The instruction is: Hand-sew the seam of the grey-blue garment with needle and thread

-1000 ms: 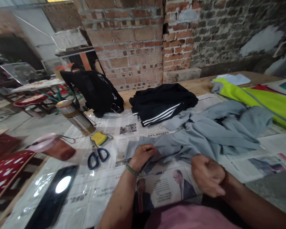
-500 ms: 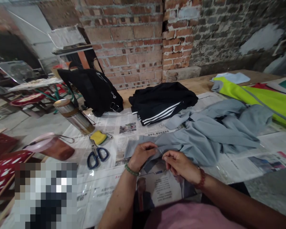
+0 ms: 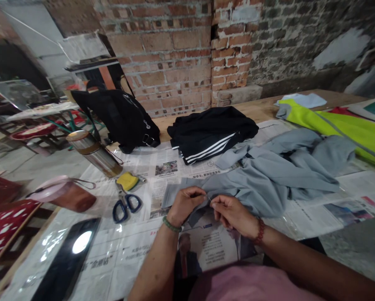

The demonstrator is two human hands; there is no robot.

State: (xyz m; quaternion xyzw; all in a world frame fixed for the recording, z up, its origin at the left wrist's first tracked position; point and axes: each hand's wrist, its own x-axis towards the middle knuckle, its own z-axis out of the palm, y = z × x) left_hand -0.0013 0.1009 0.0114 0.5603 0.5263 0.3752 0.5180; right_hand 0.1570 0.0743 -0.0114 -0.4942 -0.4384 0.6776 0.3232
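Observation:
A crumpled grey garment (image 3: 259,179) lies in front of me. My left hand (image 3: 187,205), with a green bead bracelet, is closed, thumb and forefinger pinching the garment's near edge. My right hand (image 3: 233,212), with a red bead bracelet, is closed in a pinch close beside it. Between the fingertips of both hands shows a thin, light needle (image 3: 209,197), its end at my right fingers. Any thread is too fine to make out. Blue-handled scissors (image 3: 127,207) lie left of my hands, their blades partly under a yellow sponge (image 3: 127,181).
Newspaper under clear plastic (image 3: 137,242) covers the table. A phone (image 3: 65,259), a lidded pink cup (image 3: 67,194) and a steel flask (image 3: 95,154) stand or lie left. Behind are a black bag (image 3: 121,121) and black striped clothing (image 3: 214,133); a yellow-green garment (image 3: 338,127) lies right.
My right fingertips have moved slightly left and up, closer to my left fingertips, so less of the needle shows between them. The garment lies as before.

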